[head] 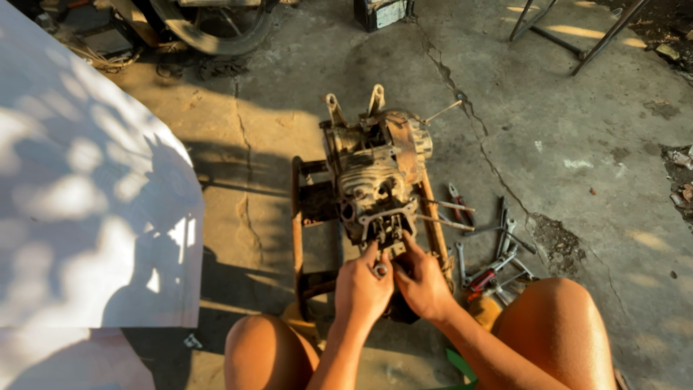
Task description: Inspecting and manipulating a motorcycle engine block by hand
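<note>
Head view: left hand curled, pinching a small metal ring; right hand half closed, fingertips on the near end of the engine block. Block sits stripped on a rusty frame on the floor; wrenches just beside, so work looks midway.

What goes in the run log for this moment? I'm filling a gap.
left hand: pinching small metal ring | right hand: fingers on engine | wrenches: on concrete
</note>
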